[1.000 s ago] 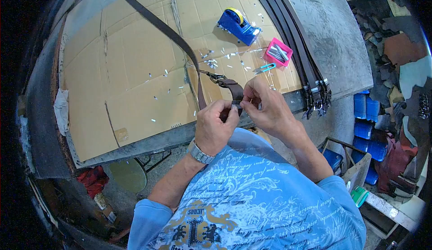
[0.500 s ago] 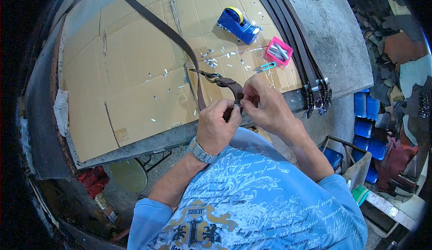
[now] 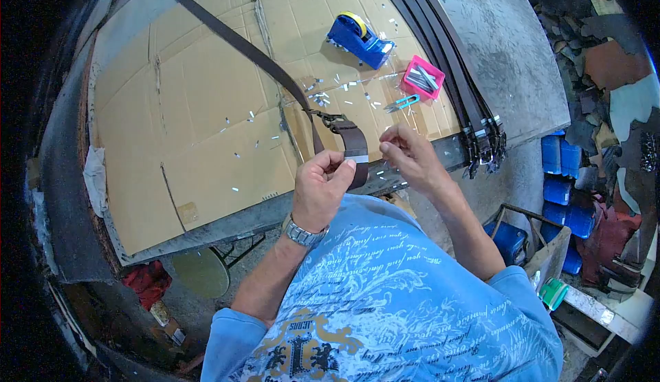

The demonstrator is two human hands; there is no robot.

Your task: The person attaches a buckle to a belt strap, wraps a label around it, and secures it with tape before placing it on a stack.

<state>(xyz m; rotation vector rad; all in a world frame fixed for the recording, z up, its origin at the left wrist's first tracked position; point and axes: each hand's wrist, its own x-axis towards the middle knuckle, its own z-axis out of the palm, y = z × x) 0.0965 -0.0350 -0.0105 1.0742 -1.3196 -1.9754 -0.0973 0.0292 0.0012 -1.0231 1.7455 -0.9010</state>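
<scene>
A dark brown belt (image 3: pixel 240 48) lies across the cardboard, its tip towards the back left. Its buckle end curves up in front of me, with the metal buckle (image 3: pixel 330 118) resting near the cardboard's front. My left hand (image 3: pixel 320 189) pinches the belt's loop between thumb and fingers. Beside that thumb, a silver-white strip (image 3: pixel 357 159) lies across the strap. To the right of the belt, and apart from it, my right hand (image 3: pixel 416 162) has thumb and fingertips drawn together; whatever may be between them is too small to tell.
Cardboard (image 3: pixel 206 121) covers much of the table, with small white scraps scattered over it. Beyond the belt are a blue tape dispenser (image 3: pixel 371 48), a pink tray (image 3: pixel 432 95) of strips and blue thread snips (image 3: pixel 404 103). Several belts (image 3: pixel 447 52) lie along the right, buckles at the front edge.
My right hand has come away from the belt, moving right. The silver-white strip across the strap now shows clearly. My left hand has kept its hold, shifting slightly left.
</scene>
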